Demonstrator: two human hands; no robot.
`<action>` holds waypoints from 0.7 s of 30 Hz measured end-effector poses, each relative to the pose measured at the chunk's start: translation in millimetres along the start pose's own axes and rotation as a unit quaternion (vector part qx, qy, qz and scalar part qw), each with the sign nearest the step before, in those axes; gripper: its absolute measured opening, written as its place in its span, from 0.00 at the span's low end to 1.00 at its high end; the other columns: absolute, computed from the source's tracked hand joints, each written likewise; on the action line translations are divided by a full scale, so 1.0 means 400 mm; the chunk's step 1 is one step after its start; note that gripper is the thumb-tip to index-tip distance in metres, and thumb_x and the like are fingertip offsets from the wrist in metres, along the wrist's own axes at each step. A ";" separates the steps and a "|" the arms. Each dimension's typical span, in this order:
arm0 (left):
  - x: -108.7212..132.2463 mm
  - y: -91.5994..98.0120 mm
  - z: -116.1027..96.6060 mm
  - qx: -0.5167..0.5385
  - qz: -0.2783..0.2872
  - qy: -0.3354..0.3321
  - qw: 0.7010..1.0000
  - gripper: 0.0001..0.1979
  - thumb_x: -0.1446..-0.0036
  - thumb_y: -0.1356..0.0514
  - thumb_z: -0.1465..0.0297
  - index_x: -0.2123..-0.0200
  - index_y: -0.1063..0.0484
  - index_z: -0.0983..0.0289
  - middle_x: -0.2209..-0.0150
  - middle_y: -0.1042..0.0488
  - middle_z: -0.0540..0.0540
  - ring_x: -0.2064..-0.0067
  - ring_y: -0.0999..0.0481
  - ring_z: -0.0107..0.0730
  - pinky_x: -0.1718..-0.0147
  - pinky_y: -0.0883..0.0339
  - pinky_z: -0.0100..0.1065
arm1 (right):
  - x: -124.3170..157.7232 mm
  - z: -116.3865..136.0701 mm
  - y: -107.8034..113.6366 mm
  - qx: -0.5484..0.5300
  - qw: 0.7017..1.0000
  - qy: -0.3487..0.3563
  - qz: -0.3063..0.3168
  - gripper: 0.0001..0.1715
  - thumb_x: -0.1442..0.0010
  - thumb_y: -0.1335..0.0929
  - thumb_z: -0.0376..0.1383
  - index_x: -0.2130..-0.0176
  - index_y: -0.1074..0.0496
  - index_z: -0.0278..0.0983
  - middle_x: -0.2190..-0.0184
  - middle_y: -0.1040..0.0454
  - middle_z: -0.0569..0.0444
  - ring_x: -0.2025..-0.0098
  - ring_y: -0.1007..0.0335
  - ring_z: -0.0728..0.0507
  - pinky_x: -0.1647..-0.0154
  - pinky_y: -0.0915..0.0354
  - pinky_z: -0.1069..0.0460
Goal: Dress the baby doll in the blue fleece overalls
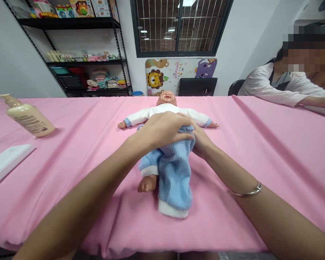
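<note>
A baby doll [165,112] in a white long-sleeved top lies on its back, head at the far side, arms spread. Blue fleece trousers [175,177] with white cuffs cover its lower body, and one bare doll foot [147,183] sticks out of a cuff. My left hand [162,129] lies across the doll's waist, fingers together on the fleece. My right hand [202,140] sits at the other side of the waist, its fingers gathering the fleece and partly hidden under my left fingers. A silver bangle [249,191] circles my right forearm.
A pink cloth [265,151] covers the table. On its left lie a cream pump bottle [29,115] on its side and a flat white board [8,164]. A seated person [284,85] leans on the far right corner. Black shelves of toys [83,54] stand behind.
</note>
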State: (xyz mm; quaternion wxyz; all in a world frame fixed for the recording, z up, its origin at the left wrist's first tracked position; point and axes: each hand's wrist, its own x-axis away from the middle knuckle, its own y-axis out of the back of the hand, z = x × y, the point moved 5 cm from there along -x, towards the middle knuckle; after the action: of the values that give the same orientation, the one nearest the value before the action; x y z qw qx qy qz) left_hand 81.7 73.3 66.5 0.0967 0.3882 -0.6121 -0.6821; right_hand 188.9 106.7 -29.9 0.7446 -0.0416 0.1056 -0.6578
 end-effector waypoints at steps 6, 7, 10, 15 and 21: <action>-0.005 -0.106 0.105 0.035 -0.089 0.040 0.995 0.10 0.38 0.42 0.62 0.63 0.27 0.63 0.61 0.23 0.53 0.59 0.26 0.37 0.64 0.40 0.33 | -0.009 -0.031 0.038 0.105 0.988 -0.051 0.103 0.32 0.45 0.31 0.57 0.50 0.27 0.39 0.49 0.28 0.51 0.47 0.33 0.40 0.47 0.33 0.46; -0.004 -0.115 0.118 0.046 -0.085 0.054 0.994 0.12 0.38 0.42 0.61 0.64 0.27 0.63 0.62 0.23 0.52 0.60 0.26 0.36 0.65 0.41 0.32 | -0.007 -0.032 0.043 0.138 0.979 -0.053 0.141 0.31 0.48 0.28 0.55 0.52 0.26 0.38 0.52 0.26 0.51 0.49 0.31 0.40 0.49 0.33 0.47; -0.003 -0.133 0.145 0.086 -0.004 0.067 0.994 0.20 0.42 0.41 0.51 0.65 0.29 0.64 0.65 0.24 0.53 0.63 0.27 0.37 0.67 0.41 0.32 | -0.016 -0.034 0.088 0.188 0.974 -0.047 0.115 0.26 0.50 0.26 0.51 0.58 0.24 0.35 0.61 0.24 0.51 0.57 0.30 0.41 0.54 0.33 0.47; -0.005 -0.146 0.150 0.085 0.113 -0.009 0.990 0.18 0.47 0.37 0.54 0.64 0.29 0.65 0.61 0.25 0.55 0.59 0.27 0.39 0.62 0.38 0.33 | -0.048 -0.034 0.132 0.105 0.991 0.079 -0.034 0.23 0.55 0.26 0.42 0.58 0.23 0.37 0.50 0.27 0.53 0.45 0.34 0.40 0.40 0.41 0.47; -0.010 -0.159 0.112 -0.090 0.038 0.045 0.994 0.08 0.39 0.43 0.71 0.57 0.31 0.64 0.58 0.25 0.56 0.56 0.26 0.43 0.62 0.38 0.36 | -0.068 -0.059 0.099 0.030 0.993 0.048 -0.102 0.11 0.51 0.30 0.38 0.66 0.25 0.36 0.65 0.23 0.56 0.59 0.29 0.44 0.48 0.35 0.47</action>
State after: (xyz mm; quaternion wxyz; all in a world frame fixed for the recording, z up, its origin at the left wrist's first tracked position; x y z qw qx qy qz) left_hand 77.3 124.4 8.0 0.1843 0.3844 -0.5577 -0.7122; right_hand 219.2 140.5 -58.0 0.6685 0.0023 0.1169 -0.7345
